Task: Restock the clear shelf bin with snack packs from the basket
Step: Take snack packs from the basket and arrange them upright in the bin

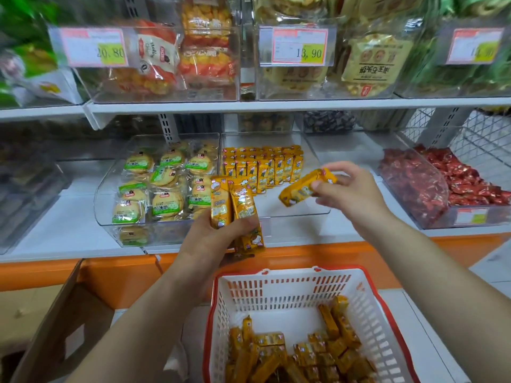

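My left hand [218, 236] grips a bunch of yellow snack packs [235, 214] upright in front of the shelf edge. One more yellow snack pack [301, 192] is pinched in my right hand [351, 192], tilted, above the front of the clear shelf bin [298, 211]. Rows of the same yellow packs [262, 167] stand at the back of that bin; its front floor is bare. Below, a white basket with a red rim [279, 294] holds several loose yellow packs [304, 352].
A clear bin of green-labelled round biscuits [157, 189] sits left of the target bin, a bin of red-wrapped sweets [442, 183] to the right. The upper shelf [249, 106] carries bins with price tags. An open cardboard box [55, 322] stands at lower left.
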